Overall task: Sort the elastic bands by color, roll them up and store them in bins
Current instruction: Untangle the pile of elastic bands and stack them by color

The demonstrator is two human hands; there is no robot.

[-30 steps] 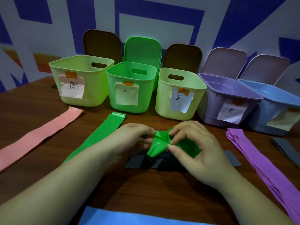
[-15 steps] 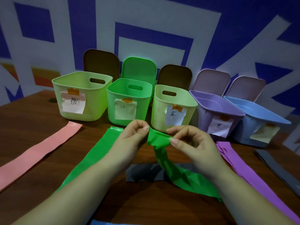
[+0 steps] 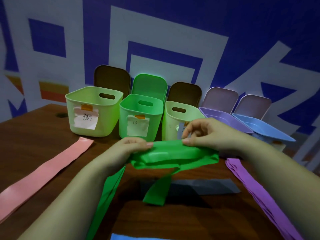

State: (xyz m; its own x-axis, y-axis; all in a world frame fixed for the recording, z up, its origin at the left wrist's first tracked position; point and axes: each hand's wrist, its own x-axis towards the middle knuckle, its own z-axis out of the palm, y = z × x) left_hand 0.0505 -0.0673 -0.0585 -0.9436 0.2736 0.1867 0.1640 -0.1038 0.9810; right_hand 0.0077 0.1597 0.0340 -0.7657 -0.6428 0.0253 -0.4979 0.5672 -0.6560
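Note:
A green elastic band (image 3: 170, 155) is stretched level between my hands above the table, with loose ends hanging below. My left hand (image 3: 131, 146) pinches its left end and my right hand (image 3: 204, 134) pinches its right end. The bright green bin (image 3: 141, 116) stands open just behind my hands. A second green band (image 3: 107, 201) lies on the table under my left forearm.
A row of labelled bins runs along the wall: pale green (image 3: 93, 110), pale green (image 3: 174, 122), purple (image 3: 223, 118), blue (image 3: 259, 125). On the wooden table lie a pink band (image 3: 43, 175), purple bands (image 3: 256, 193), a grey band (image 3: 202, 186) and a blue band (image 3: 128, 237).
My hands rose from the table and pulled apart, so the crumpled green band opened out and now spans between them. The view tilted upward.

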